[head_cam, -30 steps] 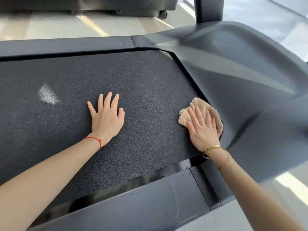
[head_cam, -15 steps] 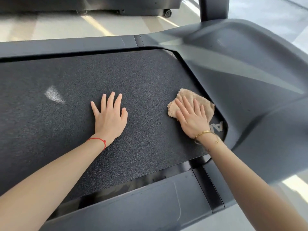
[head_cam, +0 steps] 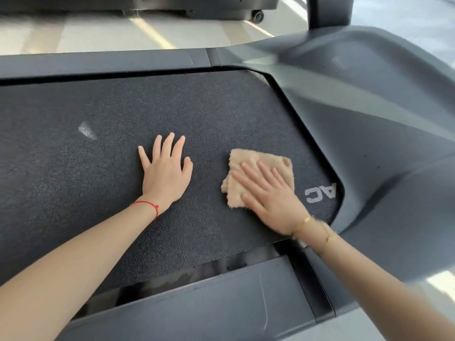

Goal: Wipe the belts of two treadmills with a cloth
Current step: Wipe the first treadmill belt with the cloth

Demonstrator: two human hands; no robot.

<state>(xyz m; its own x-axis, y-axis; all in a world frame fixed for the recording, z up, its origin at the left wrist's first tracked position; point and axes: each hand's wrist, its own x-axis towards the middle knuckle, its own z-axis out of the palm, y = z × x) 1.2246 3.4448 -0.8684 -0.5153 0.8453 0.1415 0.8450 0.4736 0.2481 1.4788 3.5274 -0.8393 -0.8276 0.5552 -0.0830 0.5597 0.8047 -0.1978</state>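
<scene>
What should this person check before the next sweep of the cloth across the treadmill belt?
1. Cloth lies flat on the belt: ok.
2. Right hand presses on the cloth with straight fingers: ok.
3. Left hand rests flat on the belt, apart from the cloth: ok.
4. Belt to the left of the cloth free of things, apart from the left hand: ok.
5. Pale mark on the belt wiped off: not ok.
6. Belt stopped: cannot tell.
</scene>
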